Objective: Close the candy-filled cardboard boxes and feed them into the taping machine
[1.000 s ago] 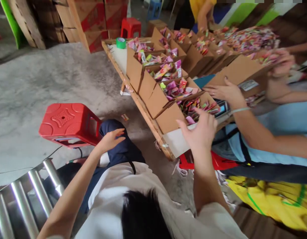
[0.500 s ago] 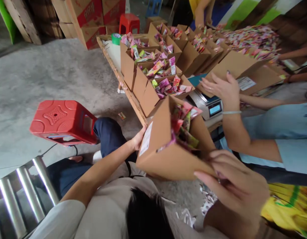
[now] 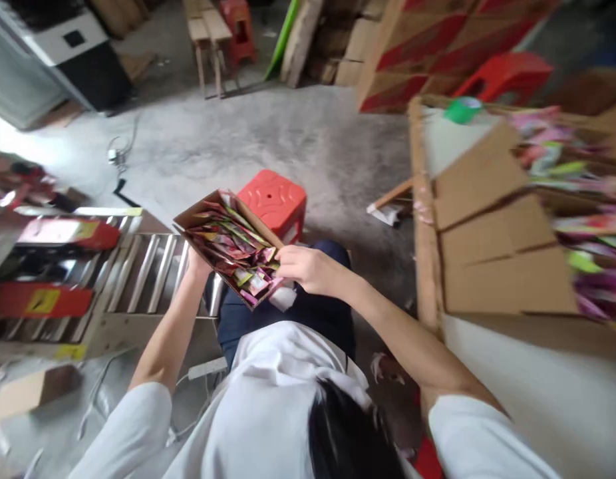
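Note:
I hold an open cardboard box (image 3: 198, 214) full of colourful sachets (image 3: 233, 246) over my lap, tilted toward me. My left hand (image 3: 195, 261) grips the box from below at its left side, mostly hidden by it. My right hand (image 3: 308, 268) grips the box's near right corner. Just left of the box lies a metal roller conveyor (image 3: 138, 269). A red plastic stool (image 3: 273, 199) stands right behind the box.
At right, a wooden-edged table (image 3: 422, 219) carries open cardboard boxes (image 3: 492, 226) of sachets and a green tape roll (image 3: 462, 110). Red-and-brown cartons (image 3: 428, 46) and another red stool (image 3: 502, 73) stand behind it. A red taping machine (image 3: 43, 266) sits on the conveyor at left.
I have turned left, away from the table, carrying the box of sachets from the table edge to above my lap beside the roller conveyor. The co-workers' hands are out of view.

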### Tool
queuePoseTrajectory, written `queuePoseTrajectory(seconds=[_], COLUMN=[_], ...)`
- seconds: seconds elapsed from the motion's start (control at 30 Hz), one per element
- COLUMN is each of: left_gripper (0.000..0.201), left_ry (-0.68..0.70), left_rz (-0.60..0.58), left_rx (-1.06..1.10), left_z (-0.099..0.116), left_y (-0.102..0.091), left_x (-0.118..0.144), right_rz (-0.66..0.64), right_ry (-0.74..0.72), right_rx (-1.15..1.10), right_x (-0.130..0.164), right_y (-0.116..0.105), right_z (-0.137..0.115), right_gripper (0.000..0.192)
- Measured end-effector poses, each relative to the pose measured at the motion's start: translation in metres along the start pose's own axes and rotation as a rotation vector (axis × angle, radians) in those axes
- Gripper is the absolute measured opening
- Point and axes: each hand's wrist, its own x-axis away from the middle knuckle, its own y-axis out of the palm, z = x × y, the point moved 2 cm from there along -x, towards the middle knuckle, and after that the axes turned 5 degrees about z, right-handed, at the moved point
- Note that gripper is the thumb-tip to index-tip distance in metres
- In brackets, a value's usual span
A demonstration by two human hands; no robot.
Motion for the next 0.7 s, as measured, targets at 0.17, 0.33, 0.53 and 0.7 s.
queuePoseTrajectory(seconds=[0.17, 0.33, 0.53, 0.7], left_gripper=[0.030, 0.035, 0.045, 0.035], left_ry=[0.321, 0.503, 0.410, 0.216], left_rz=[0.452, 0.487, 0.171, -0.269], left_rx=[-0.077, -0.148, -0.413, -0.875], left_z=[0.042, 0.082, 0.140, 0.169], left_y=[-0.141, -0.200, -0.202, -0.186], left_x=[0.006, 0.035, 0.048, 0.035], right_rz=[-0.256, -0.234, -0.217, -0.421], right_ry=[-0.258, -0.235, -0.051, -0.001], right_rx=[-0.024, -0.179, -0.180, -0.051], right_x=[-0.108, -0.146, -0.156, -0.189], right_y=[0.087, 0.119, 0.147, 0.200], right_z=[0.050, 0.045, 0.002, -0.002], right_gripper=[0.028, 0.041, 0.063, 0.057])
